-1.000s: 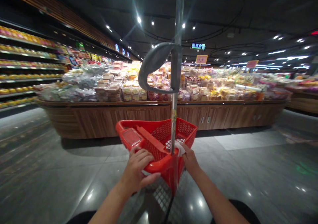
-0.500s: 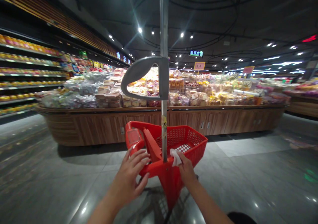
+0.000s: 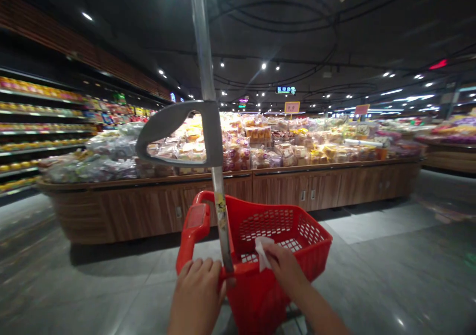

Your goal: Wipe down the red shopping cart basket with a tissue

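A red plastic shopping basket (image 3: 297, 231) on wheels stands on the floor right in front of me. Its metal pull rod (image 3: 213, 146) rises steeply and carries a grey handle (image 3: 163, 132) that points left. My left hand (image 3: 197, 290) is closed over the basket's near rim, beside the red carry handle (image 3: 191, 226). My right hand (image 3: 284, 268) pinches a crumpled white tissue (image 3: 262, 251) against the rim, just right of the rod's base.
A long wooden display island (image 3: 260, 189) stacked with packaged bread and pastries (image 3: 282, 144) runs across behind the basket. Wall shelves of goods (image 3: 40, 127) line the left. Price signs (image 3: 292, 107) stand above the island. Grey tiled floor (image 3: 390, 260) stretches around me.
The basket has swung round to face me more squarely and the rod now leans left. My left hand went from spread fingers to a grip on the rim. My right hand kept the tissue.
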The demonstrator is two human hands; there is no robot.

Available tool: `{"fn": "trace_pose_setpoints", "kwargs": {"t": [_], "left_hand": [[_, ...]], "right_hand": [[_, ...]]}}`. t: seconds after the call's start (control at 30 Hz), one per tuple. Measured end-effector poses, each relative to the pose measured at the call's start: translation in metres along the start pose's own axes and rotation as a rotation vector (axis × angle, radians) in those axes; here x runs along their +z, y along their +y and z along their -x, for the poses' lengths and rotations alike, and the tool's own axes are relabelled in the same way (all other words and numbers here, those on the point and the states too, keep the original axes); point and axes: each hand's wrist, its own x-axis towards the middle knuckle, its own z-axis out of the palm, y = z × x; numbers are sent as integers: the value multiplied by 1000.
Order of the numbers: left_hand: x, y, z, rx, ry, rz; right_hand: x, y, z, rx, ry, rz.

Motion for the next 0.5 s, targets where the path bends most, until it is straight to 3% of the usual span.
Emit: {"fn": "trace_pose_setpoints", "kwargs": {"t": [0.13, 0.23, 0.3, 0.4, 0.5], "left_hand": [[3, -12, 4, 16, 2, 14], [6, -18, 7, 36, 27, 33], [9, -22, 9, 61, 62, 27], [13, -28, 10, 113, 113, 12], [14, -34, 12, 152, 147, -4]], "right_hand": [[-7, -14, -34, -335, -184, 68], [9, -19, -58, -579, -448, 163], [23, -14, -72, -662, -570, 226], [39, -3, -87, -683, -558, 250], [45, 4, -89, -716, -532, 120]]}}
